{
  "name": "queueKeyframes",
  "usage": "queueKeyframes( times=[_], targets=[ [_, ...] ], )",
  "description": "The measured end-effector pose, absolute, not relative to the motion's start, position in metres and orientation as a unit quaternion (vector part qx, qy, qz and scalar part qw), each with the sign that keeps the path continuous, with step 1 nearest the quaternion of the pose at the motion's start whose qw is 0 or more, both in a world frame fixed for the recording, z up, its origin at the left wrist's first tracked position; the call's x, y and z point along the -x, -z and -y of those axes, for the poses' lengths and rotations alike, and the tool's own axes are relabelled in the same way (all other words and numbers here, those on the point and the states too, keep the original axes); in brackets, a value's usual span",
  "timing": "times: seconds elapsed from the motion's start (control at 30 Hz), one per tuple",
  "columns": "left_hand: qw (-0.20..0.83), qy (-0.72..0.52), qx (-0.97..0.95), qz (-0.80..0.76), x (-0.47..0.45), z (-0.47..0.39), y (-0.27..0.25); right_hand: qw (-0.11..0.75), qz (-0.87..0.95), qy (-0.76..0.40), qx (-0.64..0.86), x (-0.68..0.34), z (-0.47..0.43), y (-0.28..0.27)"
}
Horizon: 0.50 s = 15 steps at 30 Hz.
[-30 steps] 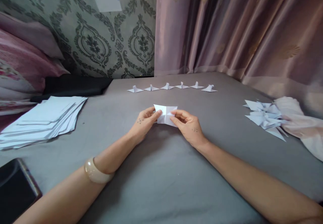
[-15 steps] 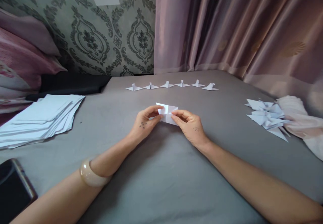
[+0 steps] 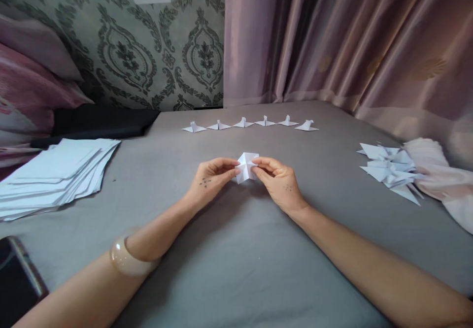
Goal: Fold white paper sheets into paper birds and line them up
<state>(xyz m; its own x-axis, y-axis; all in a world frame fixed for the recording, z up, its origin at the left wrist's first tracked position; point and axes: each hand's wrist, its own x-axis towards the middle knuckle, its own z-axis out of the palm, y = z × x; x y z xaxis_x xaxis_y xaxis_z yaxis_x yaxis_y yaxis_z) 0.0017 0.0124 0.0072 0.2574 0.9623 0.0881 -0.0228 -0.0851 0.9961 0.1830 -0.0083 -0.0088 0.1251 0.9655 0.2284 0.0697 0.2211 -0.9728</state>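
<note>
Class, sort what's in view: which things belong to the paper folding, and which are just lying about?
Belonging, it seems:
creased paper, held by left hand and right hand
row of six folded papers
folded-paper pile
stack of white sheets

Apparently just lying about:
phone-like device
black cloth
pale cloth

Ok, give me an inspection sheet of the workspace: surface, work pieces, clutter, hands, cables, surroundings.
Surface: gray cloth, faintly wrinkled.
Work pieces: creased white paper between the hands; six folded paper pieces in a row beyond; uneven paper stack at left; heap of folded paper at right.
Clutter: dark-screened device at near left, cut by the frame; black item at far left; pale fabric beside the heap.
Hands: left hand and right hand both pinch the creased paper.
Cables: nothing seen.
Surroundings: patterned wall, pinkish curtain.
</note>
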Motion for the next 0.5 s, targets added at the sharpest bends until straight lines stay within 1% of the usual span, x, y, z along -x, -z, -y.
queueKeyframes(
  times=[0.23,0.37,0.5],
  targets=[
    [0.496,-0.467,-0.595,-0.427,-0.0023,-0.0120,-0.0074,0.585,0.541,-0.369,0.478,-0.1823,0.0091,0.0088],
    [0.414,-0.465,-0.654,-0.429,-0.0011,-0.0138,-0.0068,0.594,0.564,-0.344,0.459,-0.1826,0.0087,0.0086],
    [0.354,-0.463,-0.698,-0.415,-0.0005,-0.0154,-0.0064,0.574,0.580,-0.303,0.493,-0.1843,0.0093,0.0064]
  ],
)
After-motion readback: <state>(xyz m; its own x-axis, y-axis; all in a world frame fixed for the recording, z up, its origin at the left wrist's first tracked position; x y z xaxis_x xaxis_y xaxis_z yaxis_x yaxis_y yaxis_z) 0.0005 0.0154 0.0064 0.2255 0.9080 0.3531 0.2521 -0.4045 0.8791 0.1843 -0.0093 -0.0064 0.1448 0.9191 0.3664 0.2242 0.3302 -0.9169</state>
